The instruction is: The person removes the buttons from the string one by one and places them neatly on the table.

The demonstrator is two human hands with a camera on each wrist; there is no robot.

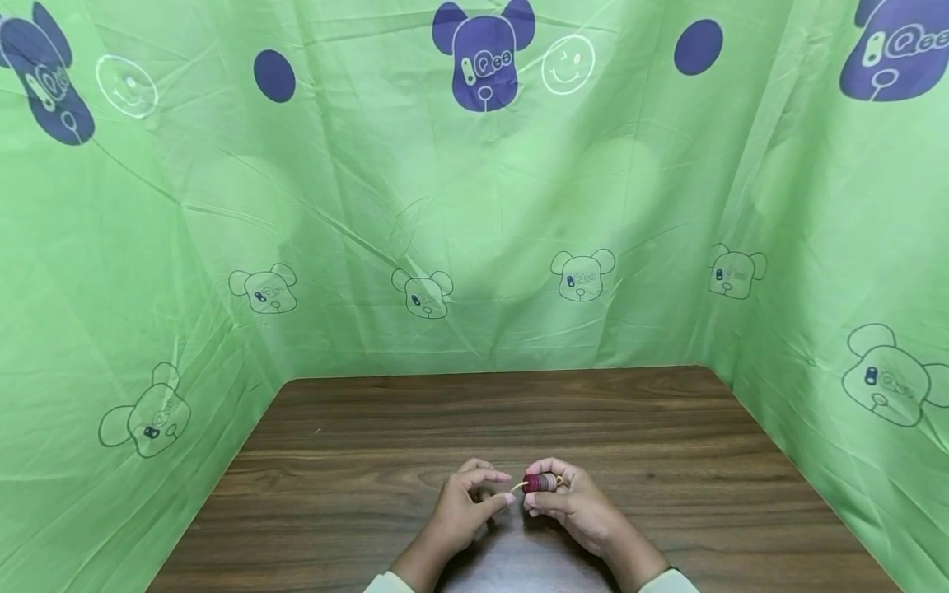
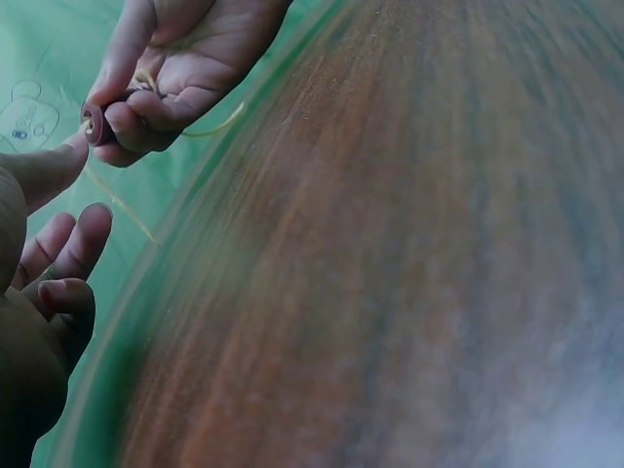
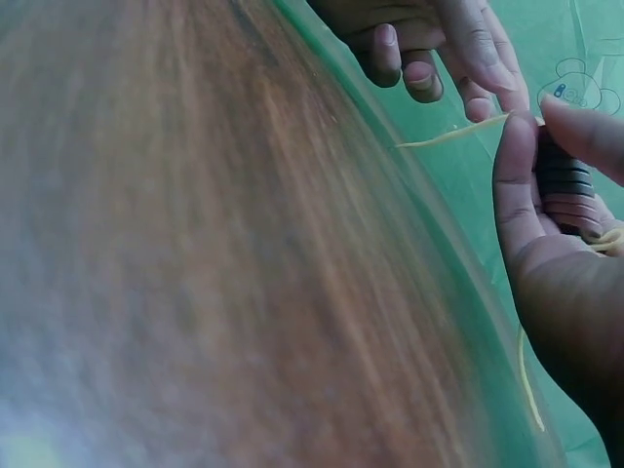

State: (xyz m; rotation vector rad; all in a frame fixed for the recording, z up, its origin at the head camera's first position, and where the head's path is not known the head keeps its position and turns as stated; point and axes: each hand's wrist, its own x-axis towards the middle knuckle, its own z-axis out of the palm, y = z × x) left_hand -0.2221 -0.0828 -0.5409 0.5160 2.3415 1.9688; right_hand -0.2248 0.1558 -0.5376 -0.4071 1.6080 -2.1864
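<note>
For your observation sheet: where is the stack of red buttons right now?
In the head view, the stack of red buttons sits pinched in the right hand, just right of the left hand, above the wooden table near its front edge.

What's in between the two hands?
A thin yellowish string crosses the small gap, running from the stack of dark red buttons held in the right hand toward the left hand. The head view shows it; both wrist views confirm.

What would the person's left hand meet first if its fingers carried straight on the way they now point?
The left hand points its fingertips right, toward the stack of red buttons gripped in the right hand. Most likely it meets the yellowish cord sticking out of the stack first, then the buttons; depth is hard to judge.
</note>
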